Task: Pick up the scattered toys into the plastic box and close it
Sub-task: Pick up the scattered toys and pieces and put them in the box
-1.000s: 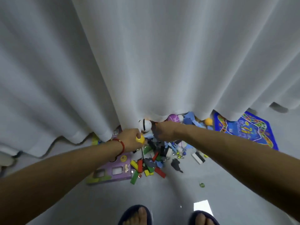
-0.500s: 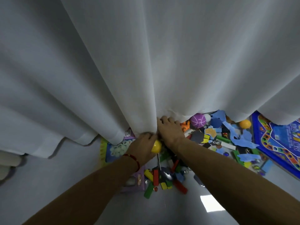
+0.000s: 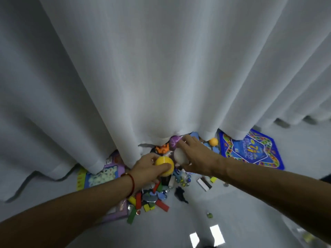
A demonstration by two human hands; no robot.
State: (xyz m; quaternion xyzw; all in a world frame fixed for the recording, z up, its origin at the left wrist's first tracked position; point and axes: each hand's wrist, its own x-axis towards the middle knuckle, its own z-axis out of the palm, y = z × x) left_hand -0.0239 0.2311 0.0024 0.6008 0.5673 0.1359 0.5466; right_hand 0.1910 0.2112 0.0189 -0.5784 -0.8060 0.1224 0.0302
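Both my hands in the toy pile, frame centre
My left hand (image 3: 146, 169) grips a yellow ball (image 3: 164, 166); my right hand (image 3: 196, 158) cups a white ball (image 3: 180, 156).

The curtain (image 3: 161, 68) hangs before me, its hem draped over the far edge of the toy pile (image 3: 154, 196) on the floor (image 3: 250, 203). My left hand (image 3: 148, 169) holds a ball (image 3: 164, 166) just below the hem; my right hand (image 3: 195, 156), beside it to the right, grips another ball (image 3: 180, 156) and touches a third ball (image 3: 174, 141) at the hem. A game board (image 3: 254, 151) lies right of the pile, partly under the curtain. A box (image 3: 102, 174) lies left of the pile, also partly under it. Blocks (image 3: 138, 201) lie nearest me.
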